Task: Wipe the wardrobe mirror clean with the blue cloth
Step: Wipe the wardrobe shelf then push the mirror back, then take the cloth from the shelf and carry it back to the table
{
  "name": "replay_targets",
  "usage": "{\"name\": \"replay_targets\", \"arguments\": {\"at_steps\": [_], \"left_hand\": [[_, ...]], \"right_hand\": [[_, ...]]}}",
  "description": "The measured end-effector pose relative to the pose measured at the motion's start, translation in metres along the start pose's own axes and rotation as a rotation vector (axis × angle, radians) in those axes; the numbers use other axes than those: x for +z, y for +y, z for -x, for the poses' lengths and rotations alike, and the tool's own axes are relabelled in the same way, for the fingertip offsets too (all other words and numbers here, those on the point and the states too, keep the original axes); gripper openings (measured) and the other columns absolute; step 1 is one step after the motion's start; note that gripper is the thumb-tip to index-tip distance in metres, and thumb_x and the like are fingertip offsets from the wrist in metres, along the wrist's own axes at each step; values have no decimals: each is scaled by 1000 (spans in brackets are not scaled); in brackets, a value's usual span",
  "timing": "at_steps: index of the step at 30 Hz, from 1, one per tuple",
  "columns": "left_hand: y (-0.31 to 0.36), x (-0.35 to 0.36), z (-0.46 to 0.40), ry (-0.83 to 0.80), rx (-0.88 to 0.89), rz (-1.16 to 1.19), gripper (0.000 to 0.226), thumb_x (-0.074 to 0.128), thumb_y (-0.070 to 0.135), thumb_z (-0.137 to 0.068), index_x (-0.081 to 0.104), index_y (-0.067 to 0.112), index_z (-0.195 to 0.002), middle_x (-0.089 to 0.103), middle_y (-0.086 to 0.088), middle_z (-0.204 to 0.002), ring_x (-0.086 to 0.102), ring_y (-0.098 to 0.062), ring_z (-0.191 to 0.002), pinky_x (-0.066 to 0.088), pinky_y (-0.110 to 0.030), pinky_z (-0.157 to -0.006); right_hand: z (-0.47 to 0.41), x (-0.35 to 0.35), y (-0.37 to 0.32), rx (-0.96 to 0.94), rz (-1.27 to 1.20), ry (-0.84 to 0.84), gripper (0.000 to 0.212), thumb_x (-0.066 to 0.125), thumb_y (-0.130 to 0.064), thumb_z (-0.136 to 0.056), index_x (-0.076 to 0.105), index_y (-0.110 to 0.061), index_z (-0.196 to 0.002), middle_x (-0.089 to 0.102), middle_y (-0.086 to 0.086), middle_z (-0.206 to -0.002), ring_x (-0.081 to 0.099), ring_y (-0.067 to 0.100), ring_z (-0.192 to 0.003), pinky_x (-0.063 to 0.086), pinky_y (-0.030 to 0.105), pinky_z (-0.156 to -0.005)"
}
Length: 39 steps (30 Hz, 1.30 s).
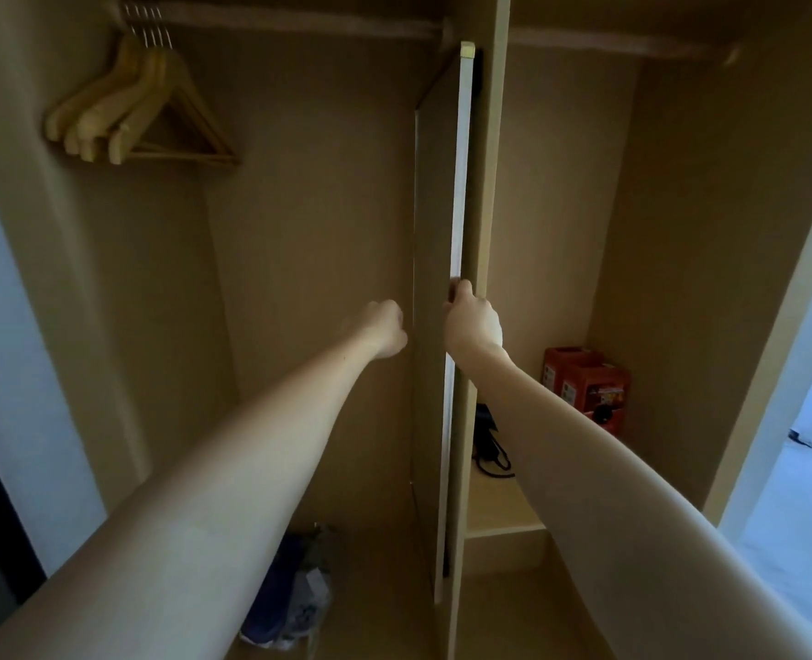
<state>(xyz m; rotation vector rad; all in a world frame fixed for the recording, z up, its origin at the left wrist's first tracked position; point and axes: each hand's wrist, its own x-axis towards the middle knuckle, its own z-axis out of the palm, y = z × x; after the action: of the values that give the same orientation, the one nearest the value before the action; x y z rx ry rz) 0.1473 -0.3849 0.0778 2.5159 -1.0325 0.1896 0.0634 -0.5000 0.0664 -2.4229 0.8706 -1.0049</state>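
Both arms reach into an open wardrobe, and the reason seems plain: the mirror panel (458, 207) stands edge-on against the central divider (487, 183), stowed sideways so that only its thin pale edge faces out, and it must swing or slide out before any glass can be wiped. The right hand (471, 321), just right of the picture's centre, has its fingers curled round that pale edge, a grip suited to pulling the panel forward. The left hand (386, 328), at about nine o'clock from the right one and just beside the panel's brown back face, has its fingers bunched into a loose fist; whether it holds anything or touches the panel I cannot tell. No blue cloth is clearly visible; a dark bluish bundle (289, 593) lies on the wardrobe floor at six o'clock, half hidden by the left forearm, and may or may not be it. Wooden hangers (137, 111) hang from the rail at ten o'clock, and red boxes (587, 383) sit on a low shelf at three o'clock. Wiping looks not yet begun.
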Motion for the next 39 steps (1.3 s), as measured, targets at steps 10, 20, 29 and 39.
{"name": "replay_targets", "arguments": {"at_steps": [10,20,29,39], "left_hand": [[3,16,-40,5,-8,20,19,49,-2,-91,66,3,-99,59,-10,-94,54,-24,-85,42,-30,-69],[16,18,-12,3,-1,59,14,50,3,-91,64,8,-88,58,-9,-91,59,-27,-85,44,-32,-68],[48,51,38,-81,92,115,26,46,6,-89,54,16,-66,59,-6,-79,56,-21,-66,45,-31,-58],[95,138,74,-269,134,133,22,44,9,-93,59,13,-78,55,-5,-72,51,-23,-61,42,-29,-57]], "right_hand": [[-22,21,16,-68,67,-4,31,35,-21,-106,46,-16,-134,68,6,-106,65,26,-88,56,43,-75],[-8,10,26,-19,63,-148,10,44,-12,-99,50,-13,-107,60,5,-87,62,26,-79,58,44,-73],[69,-1,92,143,174,-301,11,48,-9,-94,58,-9,-100,57,4,-81,59,21,-69,50,31,-54],[130,-9,208,250,285,-401,28,48,-7,-90,57,-14,-115,63,8,-107,59,26,-87,47,34,-60]]}}
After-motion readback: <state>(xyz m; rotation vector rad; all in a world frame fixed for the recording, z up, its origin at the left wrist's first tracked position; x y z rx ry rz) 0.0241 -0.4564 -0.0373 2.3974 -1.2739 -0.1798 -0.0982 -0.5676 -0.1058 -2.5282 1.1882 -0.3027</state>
